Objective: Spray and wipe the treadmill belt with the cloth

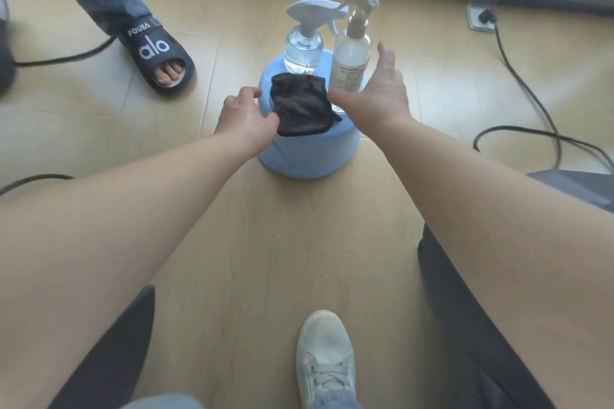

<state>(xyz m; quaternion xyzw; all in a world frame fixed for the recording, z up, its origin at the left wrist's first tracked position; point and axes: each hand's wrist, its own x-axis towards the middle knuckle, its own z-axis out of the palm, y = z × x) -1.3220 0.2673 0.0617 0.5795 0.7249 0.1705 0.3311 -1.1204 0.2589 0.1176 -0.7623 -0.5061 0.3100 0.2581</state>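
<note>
Both hands are reached toward a round light-blue plastic stool (309, 153) on the wooden floor (282, 242); the left hand (247, 116) is loosely curled and empty, its fingertips just beside the left edge of a crumpled dark brown microfibre cloth (300, 104); the right hand (378, 86) is spread wide, empty, just beside a tall clear spray bottle with a white trigger (352, 53). A shorter round clear spray bottle (304, 50) is stood behind the cloth. Nothing is gripped yet. Task is judged barely started: cloth and sprayer not yet picked up, no spraying or wiping done. The treadmill belt cannot be identified for certain. Cloth is bunched, looks dry, draped over the stool's front edge. A bystander's sandalled foot (156, 56) is seen at upper left.
</note>
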